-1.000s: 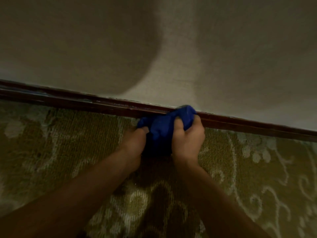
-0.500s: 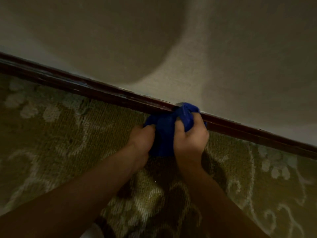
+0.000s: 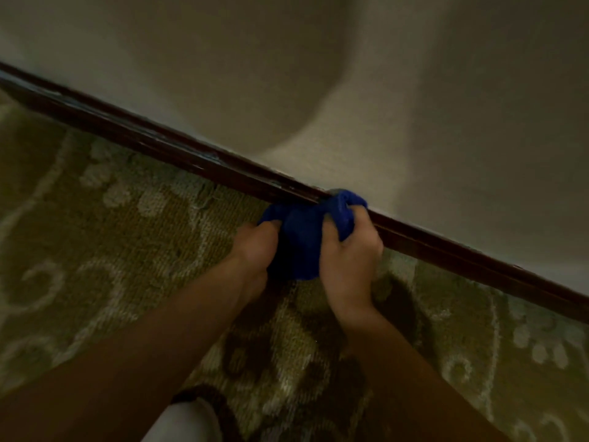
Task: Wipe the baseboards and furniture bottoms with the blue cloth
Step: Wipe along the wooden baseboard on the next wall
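A bunched blue cloth (image 3: pixel 304 240) is pressed against a dark red-brown baseboard (image 3: pixel 165 148) that runs diagonally from upper left to lower right. My right hand (image 3: pixel 349 260) grips the cloth's right side, with its fingers curled over the top edge at the baseboard. My left hand (image 3: pixel 255 247) holds the cloth's left side, its fingers tucked into the fabric. The cloth hides the stretch of baseboard behind it.
A beige textured wall (image 3: pixel 414 106) rises above the baseboard, with a rounded shadow on it. Below lies an olive carpet (image 3: pixel 111 250) with pale floral scrolls. Something pale with a dark band (image 3: pixel 188 416) shows at the bottom edge between my forearms.
Both hands and the cloth have slid to the right along the baseboard. The view has tilted, so the baseboard now slopes more steeply.
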Motion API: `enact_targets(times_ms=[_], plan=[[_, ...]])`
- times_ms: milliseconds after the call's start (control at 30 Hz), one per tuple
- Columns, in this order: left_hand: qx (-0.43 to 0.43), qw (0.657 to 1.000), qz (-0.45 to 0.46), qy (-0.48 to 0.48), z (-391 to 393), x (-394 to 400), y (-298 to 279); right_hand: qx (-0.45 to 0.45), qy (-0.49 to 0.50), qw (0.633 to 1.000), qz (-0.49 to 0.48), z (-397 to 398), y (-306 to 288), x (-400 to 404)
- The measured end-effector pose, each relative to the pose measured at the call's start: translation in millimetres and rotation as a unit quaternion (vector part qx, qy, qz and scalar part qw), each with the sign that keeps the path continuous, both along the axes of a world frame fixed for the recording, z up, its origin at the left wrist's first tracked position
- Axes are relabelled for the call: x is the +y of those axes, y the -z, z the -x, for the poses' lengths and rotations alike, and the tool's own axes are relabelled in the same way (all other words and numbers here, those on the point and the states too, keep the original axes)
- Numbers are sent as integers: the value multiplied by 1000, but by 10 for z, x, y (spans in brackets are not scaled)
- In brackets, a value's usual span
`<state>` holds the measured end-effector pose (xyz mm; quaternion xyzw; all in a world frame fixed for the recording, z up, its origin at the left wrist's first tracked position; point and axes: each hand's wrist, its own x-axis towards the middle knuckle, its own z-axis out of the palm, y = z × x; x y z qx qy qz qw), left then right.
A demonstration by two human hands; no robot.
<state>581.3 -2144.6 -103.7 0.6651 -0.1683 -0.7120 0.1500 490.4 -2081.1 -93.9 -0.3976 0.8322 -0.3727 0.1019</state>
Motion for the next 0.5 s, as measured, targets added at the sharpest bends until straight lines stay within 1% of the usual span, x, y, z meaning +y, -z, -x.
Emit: enact_targets(times_ms=[33, 67, 133, 167, 233, 267, 333, 367, 433, 500], plan=[[1, 1000, 5, 10, 20, 9, -7, 2, 5, 1000, -5, 92, -29, 67], [19, 1000, 9, 15, 35, 20, -28, 3, 30, 1000, -8, 195, -51, 136], [73, 996, 18, 44, 80, 47, -76, -14, 112, 993, -17, 372, -80, 258], [86, 994, 27, 70, 115, 71, -115, -26, 147, 989, -21, 409, -80, 284], [74, 993, 44, 80, 172, 91, -137, -33, 177, 984, -7, 329, -77, 232], [58, 995, 48, 67, 149, 83, -148, -16, 161, 987, 2, 224, -48, 174], [25, 999, 43, 22, 0, 26, -73, 21, 75, 997, 12, -64, -2, 4], [19, 999, 42, 1, -96, 0, -18, 25, 30, 999, 11, -190, 16, -79], [32, 998, 33, -44, -271, -29, 47, 5, -30, 1000, 8, -332, 16, -220], [43, 997, 22, -63, -342, -47, 79, -13, -60, 998, -5, -312, 8, -267]])
